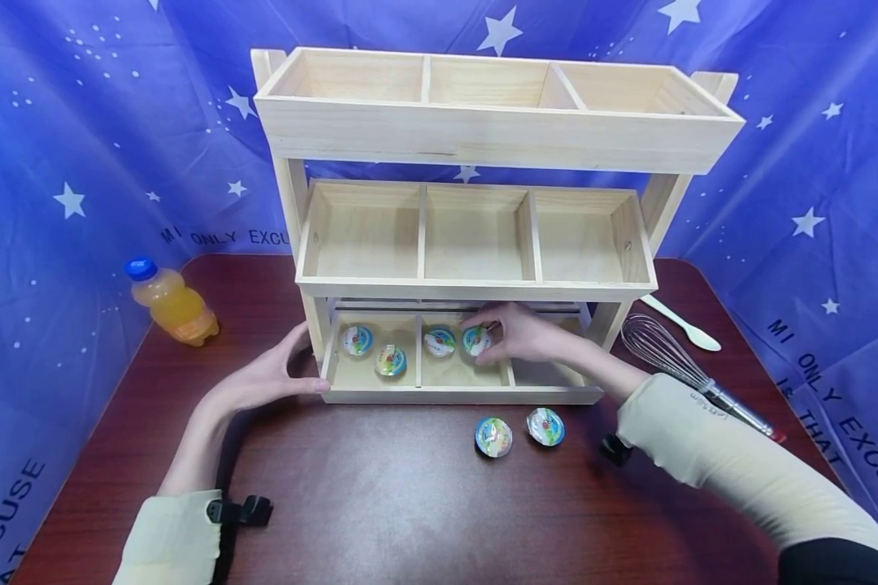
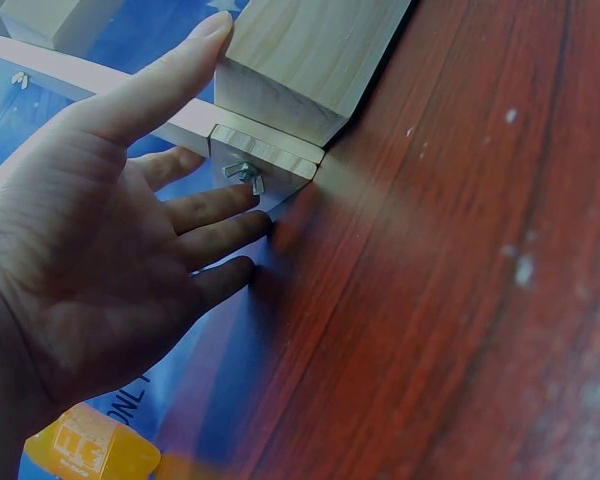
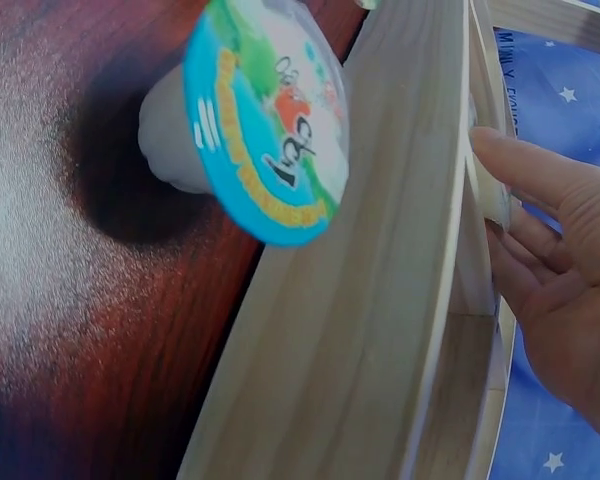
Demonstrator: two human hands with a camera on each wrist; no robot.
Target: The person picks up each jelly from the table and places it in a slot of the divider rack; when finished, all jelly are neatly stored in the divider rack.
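Observation:
A wooden three-tier rack (image 1: pixel 475 288) stands on the table. My right hand (image 1: pixel 523 335) reaches into the middle compartment of its bottom tier and pinches a foil-lidded jelly cup (image 1: pixel 475 341); in the right wrist view the fingers (image 3: pixel 525 165) partly hide that cup. Beside it in the same compartment sits another jelly cup (image 1: pixel 439 342). The bottom left compartment has two more, a rear cup (image 1: pixel 357 340) and a front cup (image 1: pixel 391 360). My left hand (image 1: pixel 267 378) is spread at the rack's lower left corner, thumb against the tray's end, other fingers extended near a wing nut (image 2: pixel 244 174).
Two jelly cups, a left one (image 1: pixel 493 437) and a right one (image 1: pixel 545 426), stand on the table before the rack. A bottle of orange drink (image 1: pixel 171 302) is at left. On the right lie a whisk (image 1: pixel 691 374) and a white spoon (image 1: pixel 684 325). Blue star-printed curtains surround the table.

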